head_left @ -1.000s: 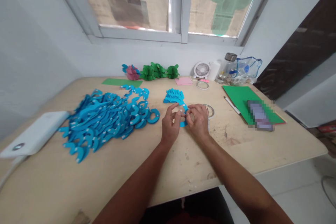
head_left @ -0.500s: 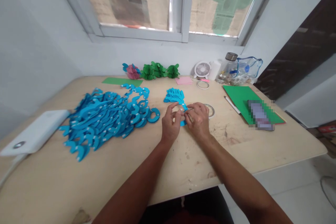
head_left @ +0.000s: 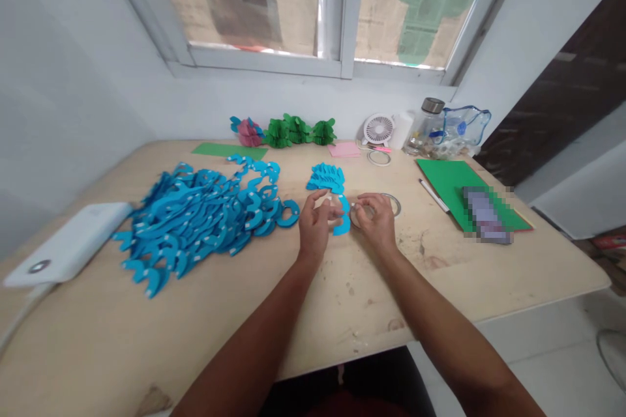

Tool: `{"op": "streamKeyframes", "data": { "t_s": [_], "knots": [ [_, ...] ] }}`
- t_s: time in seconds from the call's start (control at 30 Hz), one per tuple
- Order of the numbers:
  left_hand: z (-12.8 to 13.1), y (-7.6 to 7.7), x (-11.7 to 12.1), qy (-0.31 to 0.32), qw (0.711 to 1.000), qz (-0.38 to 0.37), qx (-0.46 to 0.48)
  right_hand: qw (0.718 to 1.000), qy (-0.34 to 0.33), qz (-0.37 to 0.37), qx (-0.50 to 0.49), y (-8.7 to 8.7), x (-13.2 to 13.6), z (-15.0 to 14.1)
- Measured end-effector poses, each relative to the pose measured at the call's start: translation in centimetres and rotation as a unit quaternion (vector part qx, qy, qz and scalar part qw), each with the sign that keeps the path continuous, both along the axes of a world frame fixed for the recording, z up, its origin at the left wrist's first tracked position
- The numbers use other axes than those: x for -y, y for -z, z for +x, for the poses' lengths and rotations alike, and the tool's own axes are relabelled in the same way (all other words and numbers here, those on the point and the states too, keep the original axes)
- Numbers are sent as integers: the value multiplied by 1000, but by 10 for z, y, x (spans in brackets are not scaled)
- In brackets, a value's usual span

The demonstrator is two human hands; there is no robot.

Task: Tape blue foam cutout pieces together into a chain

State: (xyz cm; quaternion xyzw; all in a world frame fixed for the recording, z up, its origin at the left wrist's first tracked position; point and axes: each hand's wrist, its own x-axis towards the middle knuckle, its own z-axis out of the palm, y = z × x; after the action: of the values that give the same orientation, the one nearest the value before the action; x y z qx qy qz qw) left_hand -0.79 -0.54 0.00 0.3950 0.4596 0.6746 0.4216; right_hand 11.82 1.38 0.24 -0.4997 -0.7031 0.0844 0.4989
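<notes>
A curved blue paper piece (head_left: 345, 216) with small white patches lies between my two hands. My left hand (head_left: 313, 228) is at its left edge, fingers curled and thumb tip against the paper, holding it. My right hand (head_left: 377, 225) is just to the right, apart from the paper. Its thumb and index finger are pinched together; a small pale bit shows at the tips, too small to name. A ring-shaped tape roll (head_left: 395, 205) is partly hidden behind this hand. Beyond the curved piece sits a stack of blue paper pieces (head_left: 325, 177).
A large heap of blue curved paper pieces (head_left: 195, 221) covers the table's left, beside a white power bank (head_left: 68, 244). At the back are green paper ornaments (head_left: 296, 130), a small fan (head_left: 379, 129) and a bottle (head_left: 425, 127). Green sheets (head_left: 447, 179) and a blurred phone (head_left: 484, 215) lie right.
My right hand has drawn back to the right, off the blue paper piece, with its fingertips pinched. The left hand stays beside the piece, which now shows more fully.
</notes>
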Motion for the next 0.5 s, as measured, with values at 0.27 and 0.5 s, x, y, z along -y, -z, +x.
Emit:
{"op": "streamKeyframes", "data": {
  "t_s": [0.27,0.5],
  "knots": [
    [0,0,-4,9,998,-12,53,998,-33,13,45,1,2,-1],
    [-3,-4,-4,13,1000,10,24,989,-65,79,106,0,2,-1]
  ]
}}
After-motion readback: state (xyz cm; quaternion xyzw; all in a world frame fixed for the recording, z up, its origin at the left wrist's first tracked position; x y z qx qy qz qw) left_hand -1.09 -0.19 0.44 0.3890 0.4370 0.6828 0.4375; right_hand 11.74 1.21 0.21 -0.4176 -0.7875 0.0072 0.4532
